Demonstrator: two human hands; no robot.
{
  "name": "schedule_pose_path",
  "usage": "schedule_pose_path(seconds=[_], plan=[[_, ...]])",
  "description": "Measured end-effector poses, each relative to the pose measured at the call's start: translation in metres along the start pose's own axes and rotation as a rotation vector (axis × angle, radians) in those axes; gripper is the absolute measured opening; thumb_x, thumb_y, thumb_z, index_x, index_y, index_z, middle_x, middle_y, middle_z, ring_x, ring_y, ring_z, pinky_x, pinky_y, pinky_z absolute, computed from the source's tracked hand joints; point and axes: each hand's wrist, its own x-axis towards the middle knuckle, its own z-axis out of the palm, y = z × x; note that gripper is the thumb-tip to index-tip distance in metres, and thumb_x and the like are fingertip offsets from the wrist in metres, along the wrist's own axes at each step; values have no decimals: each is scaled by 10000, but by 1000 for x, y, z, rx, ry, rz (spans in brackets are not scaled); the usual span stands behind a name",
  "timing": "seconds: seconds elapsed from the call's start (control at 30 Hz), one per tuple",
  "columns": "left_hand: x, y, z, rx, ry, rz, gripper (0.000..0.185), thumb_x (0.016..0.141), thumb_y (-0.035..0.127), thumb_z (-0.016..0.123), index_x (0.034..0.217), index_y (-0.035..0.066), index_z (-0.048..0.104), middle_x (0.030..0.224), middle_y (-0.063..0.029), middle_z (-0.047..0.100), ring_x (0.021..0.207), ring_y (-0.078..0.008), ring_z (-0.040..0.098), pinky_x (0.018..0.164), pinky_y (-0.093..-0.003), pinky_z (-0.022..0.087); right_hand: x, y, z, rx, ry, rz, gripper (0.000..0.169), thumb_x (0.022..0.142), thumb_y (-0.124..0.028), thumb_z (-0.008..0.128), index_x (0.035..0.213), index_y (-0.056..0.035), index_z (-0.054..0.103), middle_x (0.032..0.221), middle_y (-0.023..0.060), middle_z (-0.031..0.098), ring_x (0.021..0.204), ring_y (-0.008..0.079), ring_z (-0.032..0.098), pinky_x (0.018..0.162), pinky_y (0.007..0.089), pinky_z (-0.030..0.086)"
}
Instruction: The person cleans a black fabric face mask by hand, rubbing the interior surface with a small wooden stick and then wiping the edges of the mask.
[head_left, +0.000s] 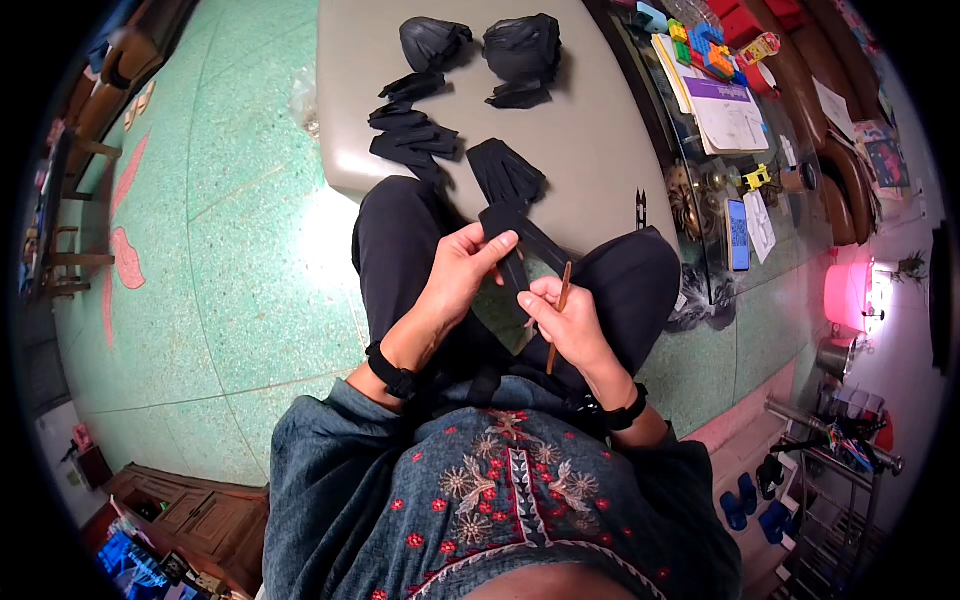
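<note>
Between my knees, my left hand (466, 264) pinches a black fabric strip (514, 279) near its upper fold. Lower down, my right hand (564, 319) grips the strip's end between thumb and finger, with a thin brown wooden stick (560, 319) held among its fingers. Another black length (541, 241) slants from the fold towards my right knee. Just beyond my hands lies a pleated black bundle (506, 171) on a beige padded bench (592, 135). Loose folded black strips (415, 135) and two rounded black bundles (435, 43), (523, 46) lie farther up the bench.
Small black thread snips (641, 208) lie at the bench's right edge. A glass table (705, 247) on the right holds papers (727, 120), toy bricks (701, 49) and a phone (738, 234). A plastic bag (694, 304) is below it. Another clear bag (304, 101) sits left of the bench.
</note>
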Motion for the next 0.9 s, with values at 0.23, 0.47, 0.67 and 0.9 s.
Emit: schedule_pose_path(seconds=[0.23, 0.47, 0.67, 0.9], plan=[[1, 1, -10, 82, -37, -24, 137, 899, 188, 615, 895, 55, 644, 768, 4, 638, 667, -56, 558, 586, -204, 422, 11, -16, -24, 140, 38, -3, 260, 860, -214, 673, 959, 18, 607, 822, 34, 634, 698, 81, 573, 658, 228, 465], [1, -8, -2, 0, 93, 61, 192, 915, 178, 596, 875, 0, 657, 757, 20, 620, 666, -41, 535, 600, -202, 439, 16, -7, -15, -291, -21, -79, 250, 920, -222, 565, 827, 9, 592, 615, 44, 583, 600, 84, 537, 574, 262, 430], [19, -21, -16, 44, 105, 59, 276, 941, 218, 522, 820, 0, 642, 714, 14, 595, 626, -55, 508, 572, -222, 413, 27, -8, -25, -290, -57, -31, 211, 910, -176, 573, 875, 31, 583, 653, 44, 599, 612, 91, 560, 591, 260, 451], [59, 15, -28, 277, 153, -40, 198, 929, 231, 512, 1027, 66, 560, 882, 1, 594, 771, -86, 565, 621, -223, 436, 110, -9, -58, -276, 111, -33, 188, 852, -173, 648, 842, 13, 619, 691, 31, 605, 589, 102, 586, 544, 259, 474]])
